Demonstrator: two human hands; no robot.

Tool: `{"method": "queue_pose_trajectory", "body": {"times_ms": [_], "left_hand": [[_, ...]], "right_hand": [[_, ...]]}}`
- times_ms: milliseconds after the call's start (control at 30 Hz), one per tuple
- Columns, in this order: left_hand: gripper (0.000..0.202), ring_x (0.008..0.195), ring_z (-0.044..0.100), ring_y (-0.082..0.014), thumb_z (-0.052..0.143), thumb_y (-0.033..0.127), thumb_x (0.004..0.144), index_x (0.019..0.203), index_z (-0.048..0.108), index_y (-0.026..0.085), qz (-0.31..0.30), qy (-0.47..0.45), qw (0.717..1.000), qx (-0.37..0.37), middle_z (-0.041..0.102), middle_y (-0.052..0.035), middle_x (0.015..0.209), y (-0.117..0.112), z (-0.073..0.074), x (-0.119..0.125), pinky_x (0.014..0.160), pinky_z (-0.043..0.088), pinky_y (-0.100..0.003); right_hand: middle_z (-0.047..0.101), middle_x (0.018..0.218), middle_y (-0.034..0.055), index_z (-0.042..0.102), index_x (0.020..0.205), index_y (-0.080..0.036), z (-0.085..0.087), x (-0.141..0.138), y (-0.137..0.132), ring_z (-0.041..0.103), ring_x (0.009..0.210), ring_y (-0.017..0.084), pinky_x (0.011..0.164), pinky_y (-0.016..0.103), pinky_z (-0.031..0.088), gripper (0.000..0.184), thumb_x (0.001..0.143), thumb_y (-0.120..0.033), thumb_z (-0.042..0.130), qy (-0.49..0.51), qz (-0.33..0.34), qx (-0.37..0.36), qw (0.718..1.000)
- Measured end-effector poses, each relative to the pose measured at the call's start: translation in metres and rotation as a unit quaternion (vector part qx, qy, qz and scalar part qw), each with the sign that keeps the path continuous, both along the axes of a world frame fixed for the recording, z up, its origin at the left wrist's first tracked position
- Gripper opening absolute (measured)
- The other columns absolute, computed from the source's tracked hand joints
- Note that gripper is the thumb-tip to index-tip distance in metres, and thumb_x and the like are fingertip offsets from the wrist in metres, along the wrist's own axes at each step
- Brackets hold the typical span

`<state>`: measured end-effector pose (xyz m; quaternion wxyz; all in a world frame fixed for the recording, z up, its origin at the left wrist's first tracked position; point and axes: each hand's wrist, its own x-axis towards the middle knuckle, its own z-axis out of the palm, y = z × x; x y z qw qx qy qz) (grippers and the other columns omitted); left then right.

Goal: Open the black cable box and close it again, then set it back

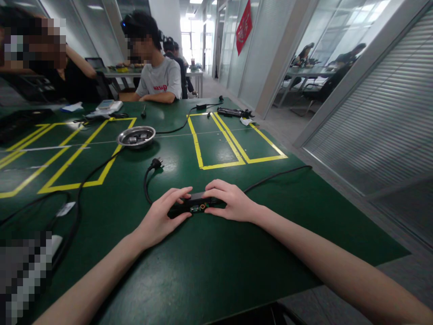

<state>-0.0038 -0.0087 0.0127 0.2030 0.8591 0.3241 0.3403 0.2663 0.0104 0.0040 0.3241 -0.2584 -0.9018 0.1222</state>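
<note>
A long black device (196, 201) with small coloured parts on its near side lies on the green table (209, 266) in front of me. My left hand (162, 219) grips its left end, fingers curled over the top. My right hand (228, 198) covers its right end, fingers wrapped round it. A black cable (277, 175) runs off to the right from the device. A black power plug (154, 164) with a looped cord lies just beyond my left hand.
A metal bowl (135, 136) with small parts sits further back, among yellow tape rectangles (233, 149). Black cables (72, 212) cross the left side. A black tool (233, 112) lies at the far right edge. Two people sit at the far side (157, 76).
</note>
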Motion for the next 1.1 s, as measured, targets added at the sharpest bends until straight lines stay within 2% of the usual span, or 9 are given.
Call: {"method": "queue_pose_trajectory", "body": {"times_ms": [100, 200, 333, 500, 800, 967, 1100], "left_hand": [[0.056, 0.119, 0.067, -0.0245, 0.067, 0.023, 0.093, 0.147, 0.051, 0.027, 0.012, 0.031, 0.999, -0.007, 0.066, -0.0095, 0.132, 0.003, 0.000, -0.001, 0.105, 0.057, -0.045], [0.051, 0.130, 0.061, -0.0316, 0.073, 0.031, 0.090, 0.139, 0.060, 0.025, 0.024, 0.079, 0.997, 0.002, 0.065, -0.0128, 0.140, 0.009, -0.003, -0.003, 0.111, 0.051, -0.054], [0.039, 0.115, 0.069, -0.0283, 0.073, 0.033, 0.091, 0.127, 0.067, 0.022, 0.008, 0.088, 0.996, -0.008, 0.074, -0.0106, 0.123, 0.012, -0.007, -0.004, 0.102, 0.057, -0.047], [0.039, 0.113, 0.071, -0.0242, 0.068, 0.030, 0.094, 0.132, 0.063, 0.022, -0.007, 0.064, 0.998, -0.014, 0.073, -0.0092, 0.126, 0.009, -0.005, -0.004, 0.102, 0.057, -0.040], [0.034, 0.107, 0.071, -0.0246, 0.070, 0.030, 0.093, 0.126, 0.067, 0.022, -0.006, 0.077, 0.997, -0.004, 0.076, -0.0089, 0.116, 0.008, -0.001, -0.001, 0.098, 0.057, -0.042], [0.037, 0.105, 0.069, -0.0255, 0.070, 0.030, 0.093, 0.129, 0.066, 0.022, -0.002, 0.092, 0.996, 0.007, 0.076, -0.0090, 0.115, 0.010, 0.000, 0.000, 0.095, 0.056, -0.043], [0.037, 0.104, 0.068, -0.0265, 0.070, 0.031, 0.091, 0.126, 0.066, 0.022, -0.001, 0.109, 0.994, 0.008, 0.075, -0.0096, 0.114, 0.009, 0.003, 0.002, 0.094, 0.055, -0.043]], "right_hand": [[0.068, 0.120, 0.0135, 0.062, 0.118, -0.020, 0.001, -0.001, -0.001, 0.065, 0.110, 0.026, 0.093, 0.042, 0.057, 0.026, 0.095, -0.029, 0.069, 0.004, -0.005, 0.003, 1.000], [0.067, 0.131, 0.0164, 0.060, 0.124, -0.020, 0.000, -0.002, 0.000, 0.063, 0.121, 0.029, 0.102, 0.048, 0.054, 0.035, 0.093, -0.032, 0.071, -0.009, -0.026, -0.040, 0.999], [0.073, 0.118, 0.0128, 0.062, 0.120, -0.020, -0.001, -0.002, 0.002, 0.069, 0.109, 0.026, 0.096, 0.043, 0.056, 0.031, 0.093, -0.030, 0.073, -0.014, -0.006, -0.074, 0.997], [0.071, 0.115, 0.0114, 0.062, 0.113, -0.021, 0.001, -0.002, 0.000, 0.067, 0.107, 0.024, 0.094, 0.039, 0.056, 0.025, 0.092, -0.027, 0.073, 0.022, 0.023, -0.047, 0.998], [0.072, 0.104, 0.0097, 0.063, 0.110, -0.019, 0.002, -0.001, -0.002, 0.066, 0.094, 0.023, 0.082, 0.037, 0.055, 0.024, 0.092, -0.030, 0.072, -0.012, -0.013, -0.054, 0.998], [0.072, 0.107, 0.0117, 0.061, 0.109, -0.018, 0.002, -0.001, -0.002, 0.067, 0.097, 0.025, 0.085, 0.039, 0.055, 0.029, 0.088, -0.031, 0.077, -0.030, -0.009, -0.049, 0.998], [0.072, 0.106, 0.0116, 0.060, 0.107, -0.019, 0.003, -0.002, -0.003, 0.066, 0.096, 0.025, 0.085, 0.039, 0.055, 0.024, 0.091, -0.033, 0.073, -0.024, -0.004, -0.055, 0.998]]}}
